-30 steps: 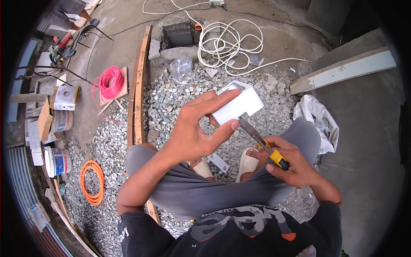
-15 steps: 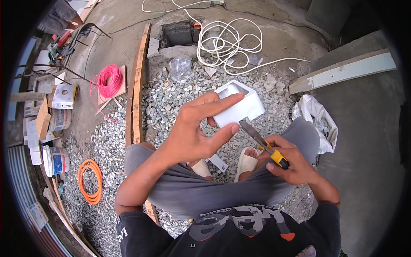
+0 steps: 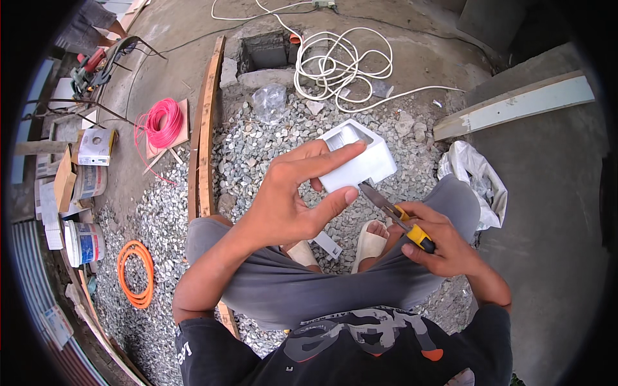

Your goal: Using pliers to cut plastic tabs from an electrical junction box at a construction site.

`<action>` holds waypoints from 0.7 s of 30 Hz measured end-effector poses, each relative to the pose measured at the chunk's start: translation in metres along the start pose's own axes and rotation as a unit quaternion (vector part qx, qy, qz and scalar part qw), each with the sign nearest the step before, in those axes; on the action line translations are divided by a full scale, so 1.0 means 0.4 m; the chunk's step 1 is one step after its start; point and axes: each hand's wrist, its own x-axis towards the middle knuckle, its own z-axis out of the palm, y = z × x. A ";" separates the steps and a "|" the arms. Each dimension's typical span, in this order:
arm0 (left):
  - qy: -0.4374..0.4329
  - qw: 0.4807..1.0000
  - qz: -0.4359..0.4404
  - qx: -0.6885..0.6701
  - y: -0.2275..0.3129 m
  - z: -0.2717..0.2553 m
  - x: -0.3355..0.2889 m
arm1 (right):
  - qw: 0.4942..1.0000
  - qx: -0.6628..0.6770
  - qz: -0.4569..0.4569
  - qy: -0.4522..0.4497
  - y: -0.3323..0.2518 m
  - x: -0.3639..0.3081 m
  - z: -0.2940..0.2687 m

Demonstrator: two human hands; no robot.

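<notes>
My left hand holds a white plastic electrical box, its fingers and thumb closed on the near left side. The box is tilted, with its open side facing up and away, and a small notch shows in its near edge. My right hand is wrapped round a pair of pliers with yellow and black handles. The metal jaws point up and left, at the notched edge beside my left thumb. Whether the tips grip the plastic is too small to tell. Below, a white plate lies between my feet.
Grey gravel surrounds my feet. Wooden planks run along the left, beyond them a pink string coil and orange hose. A white cable lies ahead near a square pit. A white sack sits right.
The plier jaws have shifted slightly down and left along the box edge, and the notch shows more plainly. Both hands keep their hold.
</notes>
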 end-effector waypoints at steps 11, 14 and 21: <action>0.004 0.999 0.031 0.008 -0.003 0.000 0.001 | 0.998 -0.062 0.014 0.019 0.000 -0.004 0.003; 0.006 0.999 0.033 0.004 -0.003 0.002 0.000 | 0.997 -0.069 0.013 0.018 0.002 -0.004 0.001; 0.001 0.998 0.055 0.012 -0.003 0.002 -0.005 | 0.997 -0.080 0.018 0.013 0.002 -0.007 0.000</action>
